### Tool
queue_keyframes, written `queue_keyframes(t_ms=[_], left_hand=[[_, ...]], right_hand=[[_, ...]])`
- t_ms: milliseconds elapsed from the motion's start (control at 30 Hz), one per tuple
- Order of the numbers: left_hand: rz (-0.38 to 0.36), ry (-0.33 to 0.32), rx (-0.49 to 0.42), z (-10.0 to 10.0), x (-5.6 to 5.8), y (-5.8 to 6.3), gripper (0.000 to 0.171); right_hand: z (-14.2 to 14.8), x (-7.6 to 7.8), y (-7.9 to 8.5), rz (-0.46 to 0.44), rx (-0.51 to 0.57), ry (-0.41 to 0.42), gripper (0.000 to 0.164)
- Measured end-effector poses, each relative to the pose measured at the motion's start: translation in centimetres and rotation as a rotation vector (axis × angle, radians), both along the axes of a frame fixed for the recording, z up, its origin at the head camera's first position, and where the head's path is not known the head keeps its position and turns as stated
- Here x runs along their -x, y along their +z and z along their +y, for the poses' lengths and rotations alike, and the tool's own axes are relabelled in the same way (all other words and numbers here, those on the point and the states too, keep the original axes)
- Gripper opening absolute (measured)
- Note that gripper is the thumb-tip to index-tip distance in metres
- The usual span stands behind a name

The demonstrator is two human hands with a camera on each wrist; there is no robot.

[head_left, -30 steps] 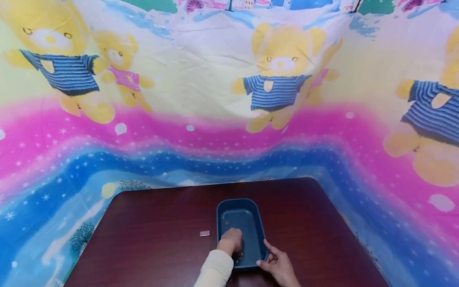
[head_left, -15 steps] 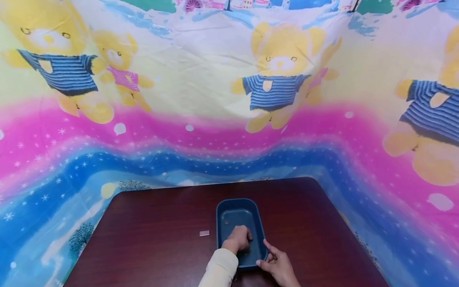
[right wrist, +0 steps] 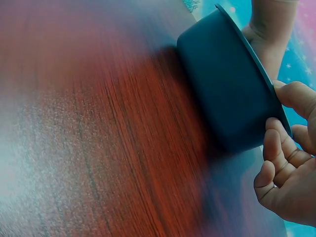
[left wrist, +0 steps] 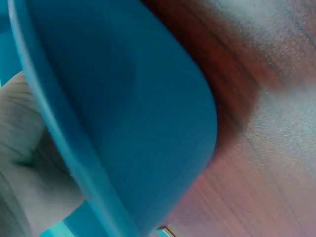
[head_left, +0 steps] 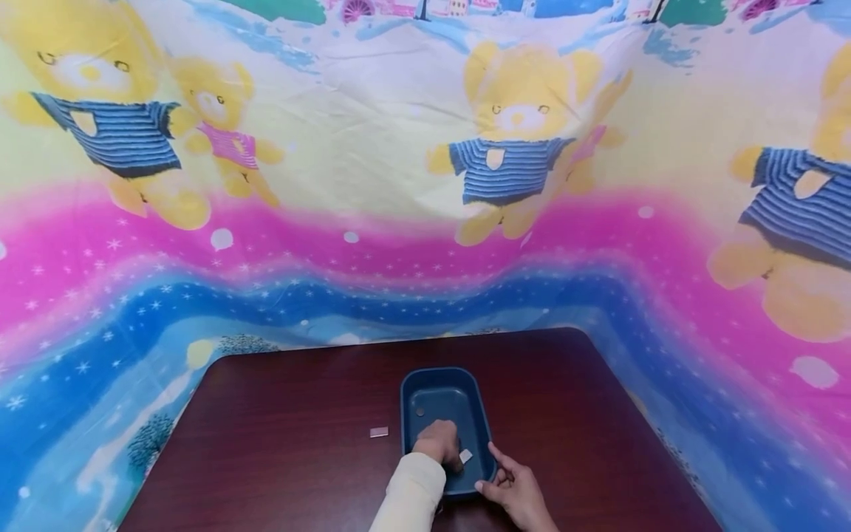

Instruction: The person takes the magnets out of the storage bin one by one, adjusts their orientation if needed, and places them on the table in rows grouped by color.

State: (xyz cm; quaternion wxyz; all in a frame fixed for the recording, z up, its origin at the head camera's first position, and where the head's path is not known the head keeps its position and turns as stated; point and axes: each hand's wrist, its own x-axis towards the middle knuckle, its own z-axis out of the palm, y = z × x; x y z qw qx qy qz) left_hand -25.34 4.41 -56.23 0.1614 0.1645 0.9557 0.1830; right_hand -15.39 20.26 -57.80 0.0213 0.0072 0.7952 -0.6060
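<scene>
A large, lightly creased, multicoloured printed fabric backdrop fills the upper part of the head view and runs down both sides. Across its cream ground stand yellow printed bears in blue striped shirts: one at upper left, one right of centre, one cut by the right edge. A smaller yellow printed bear in a pink striped shirt is at upper left. Below run a wavy magenta band and a blue band dotted with white snowflakes. The dark reddish-brown, wood-grained surface with rounded far corners occupies the lower middle; pale glare whitens it at lower left of the right wrist view.
</scene>
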Motion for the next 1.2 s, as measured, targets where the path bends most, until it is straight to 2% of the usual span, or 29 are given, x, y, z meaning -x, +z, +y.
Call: queue_keyframes(t_ms=[167,233,300,433,533,667,1000,1100,1200], left_hand=[[0.040,-0.033,-0.118,0.1,0.8,-1.0,0.016],[0.059,-0.042,-0.151,-0.1,0.9,-1.3,0.018],[0.089,-0.055,-0.168,-0.3,1.0,-1.7,0.025],[0.140,-0.075,-0.168,-0.7,0.9,-2.0,0.022],[0.127,-0.075,-0.193,-0.8,0.9,-2.3,0.017],[0.078,-0.066,-0.247,-0.8,0.9,-2.4,0.019],[0.054,-0.049,-0.296,-0.6,0.4,-2.2,0.024],[0.048,-0.040,-0.347,-0.3,0.3,-1.9,0.022],[0.053,-0.030,-0.394,-0.1,0.5,-1.4,0.022]], right_hand=[[0.0,0.3,-0.3,-0.019,0.005,0.030,0.072],[0.0,0.3,-0.4,-0.019,0.010,0.028,0.073],[0.0,0.3,-0.4,-0.017,0.017,0.021,0.073],[-0.3,0.2,0.0,-0.017,0.018,0.007,0.072],[-0.4,-0.2,0.8,-0.022,0.016,0.010,0.072],[-0.5,-0.6,1.9,-0.005,0.014,0.015,0.071],[-0.1,0.1,-0.4,-0.025,0.022,0.011,0.074],[0.0,-0.1,-0.3,-0.007,0.021,0.003,0.074],[-0.1,-0.5,1.0,0.005,0.017,0.004,0.073]])
